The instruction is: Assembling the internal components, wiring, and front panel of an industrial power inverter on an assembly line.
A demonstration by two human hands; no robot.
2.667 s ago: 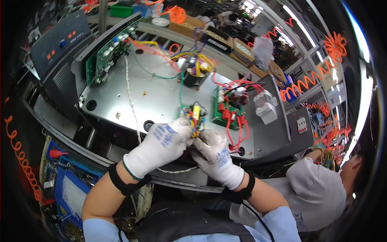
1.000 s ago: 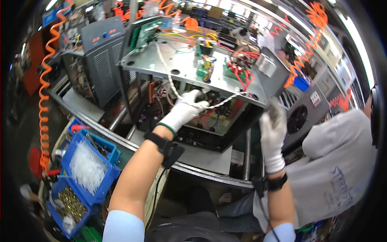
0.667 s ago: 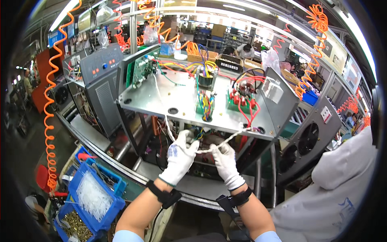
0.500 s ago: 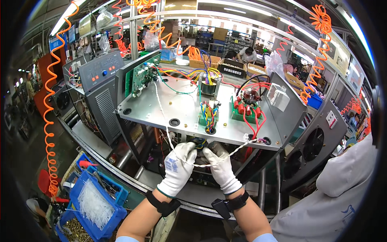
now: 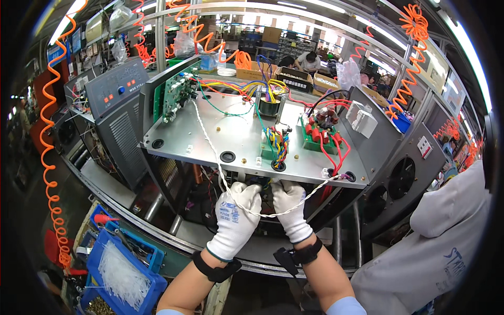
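Note:
My left hand point(image 5: 236, 212), in a white knit glove, is closed just beneath the front edge of a metal chassis shelf point(image 5: 205, 157). Beside it my right hand point(image 5: 290, 207), gloved the same way, is also closed, its fingertips reaching under that edge. Whatever the fingers pinch is hidden by the gloves and the shelf. A twisted white wire point(image 5: 261, 214) droops from the green circuit board point(image 5: 176, 97) across both gloves and up to the shelf's right front corner. Above my hands, a small transformer point(image 5: 276, 143) with coloured wires stands by a grommet hole.
Red capacitors on a green board point(image 5: 320, 137) and a larger transformer point(image 5: 270, 106) sit on the shelf. A blue bin point(image 5: 123, 275) of white cable ties stands lower left. Another grey machine point(image 5: 118, 121) is at left. A person's grey-white sleeve point(image 5: 420, 252) fills the lower right.
Both hands have stayed under the shelf edge, and their fingers are curled in more tightly. The view has shifted slightly; the white wire still hangs across the gloves.

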